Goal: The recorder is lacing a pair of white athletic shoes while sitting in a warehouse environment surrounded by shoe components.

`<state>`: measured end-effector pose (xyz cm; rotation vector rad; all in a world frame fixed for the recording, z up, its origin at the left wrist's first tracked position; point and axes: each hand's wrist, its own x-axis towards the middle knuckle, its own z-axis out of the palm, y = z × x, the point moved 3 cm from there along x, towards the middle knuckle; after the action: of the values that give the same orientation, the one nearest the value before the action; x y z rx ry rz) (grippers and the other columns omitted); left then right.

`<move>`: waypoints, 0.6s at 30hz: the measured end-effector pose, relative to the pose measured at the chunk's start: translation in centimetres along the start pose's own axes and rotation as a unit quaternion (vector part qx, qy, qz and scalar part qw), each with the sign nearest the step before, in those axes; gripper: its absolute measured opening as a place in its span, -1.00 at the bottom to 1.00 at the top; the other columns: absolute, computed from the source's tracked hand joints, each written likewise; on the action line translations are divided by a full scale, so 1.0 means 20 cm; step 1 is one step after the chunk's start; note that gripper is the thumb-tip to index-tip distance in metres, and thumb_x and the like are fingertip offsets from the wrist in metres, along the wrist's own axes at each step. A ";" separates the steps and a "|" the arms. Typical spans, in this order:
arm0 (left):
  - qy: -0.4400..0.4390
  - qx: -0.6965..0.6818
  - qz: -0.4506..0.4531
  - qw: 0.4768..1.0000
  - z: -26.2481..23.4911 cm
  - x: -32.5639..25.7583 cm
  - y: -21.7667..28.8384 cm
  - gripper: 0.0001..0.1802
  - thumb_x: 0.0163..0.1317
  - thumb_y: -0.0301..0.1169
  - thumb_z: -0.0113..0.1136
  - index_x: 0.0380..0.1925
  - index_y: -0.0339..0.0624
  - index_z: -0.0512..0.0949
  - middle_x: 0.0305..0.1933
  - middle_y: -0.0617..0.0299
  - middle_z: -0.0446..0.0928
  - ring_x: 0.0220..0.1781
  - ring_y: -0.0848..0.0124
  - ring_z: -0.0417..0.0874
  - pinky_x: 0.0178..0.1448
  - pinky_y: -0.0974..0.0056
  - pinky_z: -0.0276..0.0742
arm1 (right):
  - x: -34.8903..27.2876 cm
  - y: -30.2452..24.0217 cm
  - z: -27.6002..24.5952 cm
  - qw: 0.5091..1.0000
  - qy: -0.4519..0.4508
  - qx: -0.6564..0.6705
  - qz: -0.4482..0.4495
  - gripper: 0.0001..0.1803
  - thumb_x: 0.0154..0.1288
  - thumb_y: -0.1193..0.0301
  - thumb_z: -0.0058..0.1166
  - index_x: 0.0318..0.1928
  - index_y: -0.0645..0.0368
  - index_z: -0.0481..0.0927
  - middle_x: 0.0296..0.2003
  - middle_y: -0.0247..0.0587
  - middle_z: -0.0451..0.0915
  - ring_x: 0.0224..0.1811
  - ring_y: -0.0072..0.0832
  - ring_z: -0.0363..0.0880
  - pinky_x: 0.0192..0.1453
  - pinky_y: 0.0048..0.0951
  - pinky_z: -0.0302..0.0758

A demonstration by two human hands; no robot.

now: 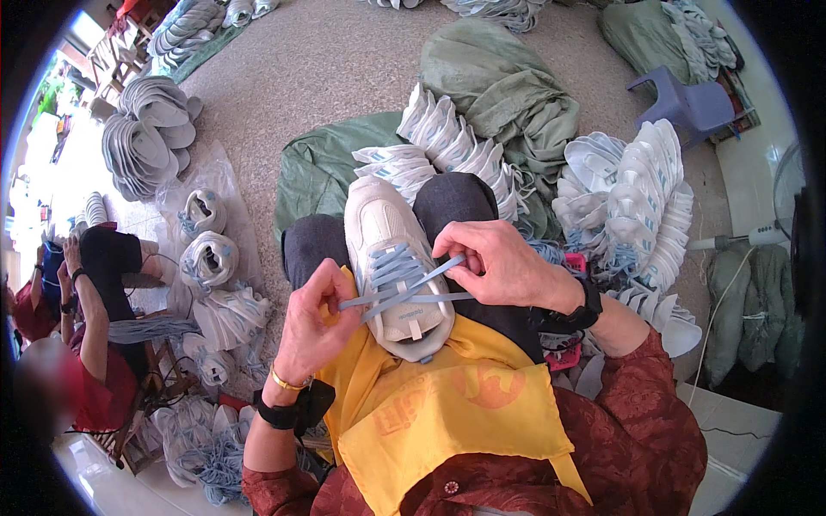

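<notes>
Yellow apron closest. White shoe on it, heel toward the body, toe pointing away. Left hand pinches blue lace beside the tongue; right hand pinches lace opposite, nearer the toe. Shoe's long axis runs between. Beyond: white shoe uppers, green sack.

Shoe workshop: stacked pale shoe parts, green sack, blue laces, seated co-worker.

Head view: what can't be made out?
All in the head view:
Lace inside the left hand: hidden by its grip.
White shoe: tread hidden beneath its body.
Green sack: contents, if any, hidden by cloth.
Fan: cut off by the dark right rim.
</notes>
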<state>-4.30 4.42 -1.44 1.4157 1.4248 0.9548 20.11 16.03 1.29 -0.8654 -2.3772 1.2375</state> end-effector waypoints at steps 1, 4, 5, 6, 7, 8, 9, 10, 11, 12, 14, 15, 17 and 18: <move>0.003 -0.023 -0.023 0.999 -0.01 -0.01 -0.03 -0.78 0.22 -0.64 0.26 -0.33 -0.18 0.39 -0.42 0.41 0.35 -0.37 0.59 0.36 -0.24 0.42 0.32 | 0.00 0.00 0.00 1.000 -0.011 -0.019 -0.001 -0.80 0.19 0.61 0.22 -0.16 0.24 0.56 -0.44 -0.13 0.59 -0.47 -0.27 0.63 -0.32 -0.25 0.56; 0.019 -0.030 -0.040 0.999 0.00 -0.03 -0.05 -0.77 0.22 -0.66 0.25 -0.30 -0.15 0.39 -0.38 0.47 0.37 -0.32 0.67 0.39 -0.20 0.47 0.32 | -0.01 0.05 0.02 0.999 0.013 -0.041 -0.027 -0.73 0.19 0.63 0.26 -0.08 0.22 0.59 -0.39 -0.24 0.59 -0.49 -0.50 0.56 -0.38 -0.43 0.53; 0.034 -0.014 -0.034 0.999 0.00 -0.03 -0.05 -0.77 0.21 -0.66 0.25 -0.30 -0.14 0.39 -0.38 0.46 0.37 -0.32 0.67 0.40 -0.20 0.48 0.32 | -0.01 0.07 0.04 0.999 0.013 -0.042 -0.027 -0.73 0.19 0.63 0.26 -0.08 0.22 0.59 -0.39 -0.24 0.59 -0.49 -0.50 0.56 -0.38 -0.43 0.53; 0.033 -0.014 -0.034 0.999 0.01 -0.03 -0.04 -0.77 0.21 -0.66 0.25 -0.30 -0.14 0.39 -0.38 0.46 0.37 -0.32 0.67 0.40 -0.20 0.48 0.32 | -0.01 0.09 0.05 0.994 0.039 -0.079 -0.068 -0.72 0.19 0.63 0.26 -0.07 0.22 0.59 -0.37 -0.22 0.60 -0.48 -0.48 0.59 -0.37 -0.42 0.53; 0.042 0.004 -0.031 0.999 0.01 -0.03 -0.02 -0.77 0.21 -0.66 0.24 -0.30 -0.15 0.39 -0.39 0.45 0.36 -0.33 0.66 0.39 -0.21 0.47 0.32 | -0.01 0.08 0.06 0.985 0.064 -0.116 -0.110 -0.71 0.19 0.63 0.26 -0.06 0.22 0.58 -0.34 -0.20 0.61 -0.47 -0.47 0.61 -0.37 -0.41 0.54; 0.049 0.023 -0.028 0.998 0.01 -0.03 0.00 -0.77 0.20 -0.65 0.24 -0.31 -0.15 0.39 -0.39 0.45 0.35 -0.34 0.66 0.38 -0.22 0.47 0.32 | -0.02 0.08 0.05 0.985 0.064 -0.116 -0.109 -0.71 0.19 0.63 0.26 -0.06 0.22 0.58 -0.34 -0.20 0.61 -0.47 -0.47 0.61 -0.37 -0.41 0.54; 0.050 0.023 -0.028 0.998 0.01 -0.03 0.01 -0.77 0.20 -0.65 0.24 -0.31 -0.15 0.39 -0.39 0.45 0.35 -0.34 0.66 0.38 -0.22 0.47 0.32 | -0.02 0.07 0.05 0.988 0.053 -0.108 -0.093 -0.72 0.20 0.63 0.27 -0.07 0.22 0.58 -0.33 -0.21 0.62 -0.45 -0.48 0.63 -0.36 -0.41 0.55; 0.061 0.036 -0.020 0.997 0.01 -0.04 0.03 -0.77 0.19 -0.65 0.23 -0.31 -0.15 0.38 -0.39 0.44 0.36 -0.34 0.65 0.37 -0.23 0.46 0.32 | -0.02 0.06 0.05 0.991 0.042 -0.100 -0.077 -0.73 0.20 0.63 0.28 -0.08 0.23 0.59 -0.31 -0.23 0.63 -0.44 -0.50 0.65 -0.35 -0.41 0.56; 0.071 0.048 -0.013 0.996 0.01 -0.04 0.04 -0.78 0.19 -0.65 0.23 -0.32 -0.15 0.38 -0.40 0.44 0.36 -0.35 0.64 0.37 -0.23 0.45 0.32 | -0.02 0.04 0.03 0.991 0.042 -0.100 -0.077 -0.73 0.20 0.63 0.28 -0.08 0.23 0.59 -0.31 -0.23 0.63 -0.44 -0.50 0.65 -0.35 -0.41 0.56; 0.072 0.048 -0.013 0.996 0.02 -0.04 0.04 -0.78 0.19 -0.65 0.23 -0.32 -0.15 0.38 -0.40 0.44 0.36 -0.35 0.64 0.37 -0.23 0.45 0.32 | -0.03 0.04 0.01 0.999 0.036 -0.015 -0.026 -0.75 0.21 0.62 0.30 -0.09 0.23 0.60 -0.32 -0.26 0.62 -0.43 -0.53 0.64 -0.34 -0.43 0.56; 0.097 0.051 -0.010 0.994 0.02 -0.04 0.04 -0.77 0.16 -0.65 0.23 -0.33 -0.16 0.38 -0.41 0.40 0.37 -0.38 0.62 0.35 -0.26 0.43 0.31 | -0.04 0.03 -0.02 0.997 0.028 0.071 0.025 -0.76 0.22 0.62 0.31 -0.11 0.24 0.60 -0.32 -0.29 0.62 -0.43 -0.57 0.64 -0.34 -0.46 0.56; 0.098 0.051 -0.010 0.994 0.02 -0.04 0.04 -0.77 0.16 -0.65 0.23 -0.33 -0.16 0.38 -0.41 0.40 0.37 -0.38 0.62 0.35 -0.26 0.43 0.31 | -0.06 0.03 -0.05 0.996 0.059 0.053 0.027 -0.78 0.22 0.61 0.33 -0.12 0.24 0.62 -0.32 -0.32 0.62 -0.42 -0.61 0.63 -0.34 -0.49 0.54; 0.121 0.095 0.016 0.988 0.02 -0.05 0.05 -0.76 0.13 -0.66 0.24 -0.32 -0.18 0.37 -0.43 0.36 0.38 -0.40 0.58 0.37 -0.29 0.40 0.32 | -0.12 0.02 -0.08 0.995 0.096 0.012 0.019 -0.83 0.24 0.58 0.36 -0.17 0.23 0.67 -0.30 -0.33 0.65 -0.45 -0.68 0.59 -0.39 -0.58 0.48; 0.120 0.094 0.016 0.988 0.02 -0.04 0.06 -0.76 0.13 -0.66 0.24 -0.32 -0.18 0.37 -0.43 0.36 0.38 -0.40 0.58 0.37 -0.29 0.40 0.32 | -0.15 0.01 -0.08 0.995 0.096 0.011 0.020 -0.83 0.24 0.58 0.36 -0.17 0.23 0.67 -0.30 -0.33 0.65 -0.45 -0.68 0.59 -0.39 -0.58 0.48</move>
<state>-3.55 3.65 -0.37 1.5030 1.7121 1.0629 23.44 15.20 2.05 -0.9825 -2.2007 1.1388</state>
